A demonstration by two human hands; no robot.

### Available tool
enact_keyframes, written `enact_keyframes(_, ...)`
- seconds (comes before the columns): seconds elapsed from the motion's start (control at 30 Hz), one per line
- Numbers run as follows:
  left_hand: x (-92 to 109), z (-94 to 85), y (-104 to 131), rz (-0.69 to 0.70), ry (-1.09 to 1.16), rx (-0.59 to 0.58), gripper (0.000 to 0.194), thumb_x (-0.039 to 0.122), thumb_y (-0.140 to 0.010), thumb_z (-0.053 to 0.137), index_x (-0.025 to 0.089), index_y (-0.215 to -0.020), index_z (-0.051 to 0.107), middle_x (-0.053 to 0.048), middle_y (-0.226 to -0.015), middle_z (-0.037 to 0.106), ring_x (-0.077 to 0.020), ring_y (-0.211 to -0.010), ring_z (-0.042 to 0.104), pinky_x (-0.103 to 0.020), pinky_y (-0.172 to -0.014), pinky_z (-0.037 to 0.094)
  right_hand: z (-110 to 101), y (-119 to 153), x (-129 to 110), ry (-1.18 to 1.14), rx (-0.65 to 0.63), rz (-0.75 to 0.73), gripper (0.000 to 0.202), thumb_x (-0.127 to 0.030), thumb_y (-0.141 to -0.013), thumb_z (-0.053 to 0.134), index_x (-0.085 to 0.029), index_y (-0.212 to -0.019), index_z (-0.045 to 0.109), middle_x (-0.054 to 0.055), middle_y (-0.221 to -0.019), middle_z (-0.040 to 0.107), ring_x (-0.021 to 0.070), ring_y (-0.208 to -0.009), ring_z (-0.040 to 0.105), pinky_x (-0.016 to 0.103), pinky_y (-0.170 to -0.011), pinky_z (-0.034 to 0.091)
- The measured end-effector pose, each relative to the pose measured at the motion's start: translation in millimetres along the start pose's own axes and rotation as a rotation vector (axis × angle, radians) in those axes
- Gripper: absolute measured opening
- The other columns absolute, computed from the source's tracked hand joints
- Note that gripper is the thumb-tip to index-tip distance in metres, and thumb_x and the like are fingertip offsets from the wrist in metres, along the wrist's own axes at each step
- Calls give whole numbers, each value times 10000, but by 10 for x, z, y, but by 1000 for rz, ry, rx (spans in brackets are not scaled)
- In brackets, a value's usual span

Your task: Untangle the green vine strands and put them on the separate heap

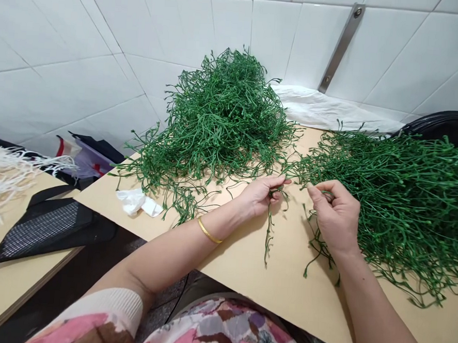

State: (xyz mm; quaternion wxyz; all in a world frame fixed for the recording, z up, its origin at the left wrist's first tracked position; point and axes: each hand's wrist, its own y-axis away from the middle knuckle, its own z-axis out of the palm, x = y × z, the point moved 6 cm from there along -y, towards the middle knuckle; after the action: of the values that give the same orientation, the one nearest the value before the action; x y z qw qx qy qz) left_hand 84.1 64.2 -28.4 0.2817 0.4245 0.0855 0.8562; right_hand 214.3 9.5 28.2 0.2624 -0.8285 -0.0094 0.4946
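My left hand (259, 196) is closed, with thumb and fingers pinching thin green plastic stems; one knobbly green strand (268, 236) hangs below it over the board. Facing it, my right hand (337, 217) is also closed in a pinch, and several green stems (316, 246) trail down beneath its fingers. Exactly what lies between the right fingertips is partly hidden. Behind my left hand rises a tall heap of green branching stems (224, 114) with small bud-like tips. A second, wider pile of green stems (413, 198) spreads beside and behind my right hand.
The pale wooden tabletop (246, 276) ends in an edge near my lap. Crumpled white tissue (137, 202) lies at its left. On another board sit white strands (3, 178) and a black mesh pouch (41, 227). White cloth (326, 109) lies along the tiled wall.
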Motion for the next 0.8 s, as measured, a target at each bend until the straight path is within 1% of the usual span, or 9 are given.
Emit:
enact_keyframes(0.07, -8, 4, -8, 12, -10, -24, 51, 144, -713, 597, 106, -682, 582, -12, -613, 543, -3, -377, 333, -137, -320, 213, 76, 40, -47, 53, -71, -64, 188, -349, -810, 516, -189, -736, 580, -32, -545, 466, 86, -457, 358, 228, -436, 280)
enact_keyframes(0.13, -25, 19, -19, 23, -25, -67, 72, 157, -699, 619, 105, -674, 575, 13, -557, 493, -6, -382, 346, -135, -329, 215, 180, 90, -117, 129, -134, -150, 176, -325, -819, 500, -190, -807, 613, 10, -696, 577, 112, -550, 461, 247, -508, 353)
enact_keyframes(0.2, -43, 26, -32, 42, -30, -92, 98, 164, -681, 642, 107, -667, 564, 25, -547, 477, -8, -391, 367, -136, -341, 230, 275, 118, -140, 206, -173, -181, 160, -311, -797, 527, -187, -845, 614, 41, -827, 616, 143, -657, 523, 272, -587, 395)
enact_keyframes(0.3, -88, 22, -48, 31, -3, -97, 93, 138, -678, 636, 105, -665, 550, 32, -547, 467, -3, -388, 363, -135, -348, 225, 356, 111, -49, 230, -193, -78, 163, -308, -774, 549, -180, -871, 579, 55, -868, 630, 172, -748, 561, 301, -661, 426)
enact_keyframes(0.43, -136, 44, -51, -14, 8, -155, 62, 135, -719, 585, 101, -687, 544, 41, -523, 422, 3, -374, 311, -130, -344, 170, 415, 97, 101, 50, -233, 69, 185, -318, -787, 527, -190, -918, 501, 66, -922, 633, 175, -800, 599, 314, -696, 462)
enact_keyframes(0.5, -123, 48, -47, 8, -13, -170, 69, 145, -725, 583, 106, -691, 537, 42, -527, 423, 1, -372, 298, -135, -347, 168, 432, 96, 145, -13, -241, 108, 194, -305, -785, 525, -193, -936, 475, 65, -912, 631, 163, -761, 607, 307, -673, 472)
enact_keyframes(0.63, -51, 33, -42, 77, -38, -135, 82, 121, -689, 604, 123, -694, 522, 34, -561, 461, -16, -390, 344, -153, -363, 220, 479, 99, 227, -101, -293, 200, 243, -300, -794, 502, -183, -1002, 455, 33, -768, 625, 134, -595, 569, 282, -575, 460)
enact_keyframes(0.7, -18, 29, -42, 88, -57, -118, 81, 117, -675, 606, 126, -711, 534, 22, -597, 488, -23, -414, 376, -155, -373, 242, 476, 85, 236, -119, -297, 182, 264, -308, -789, 509, -178, -1016, 476, 57, -841, 633, 141, -652, 579, 290, -611, 463)
enact_keyframes(0.8, 26, 28, -35, 116, -124, -103, 63, 134, -670, 608, 117, -705, 558, 16, -591, 477, -25, -427, 378, -156, -382, 248, 415, 51, 217, -12, -252, 92, 251, -293, -768, 529, -173, -988, 549, 85, -976, 626, 167, -779, 578, 308, -698, 445)
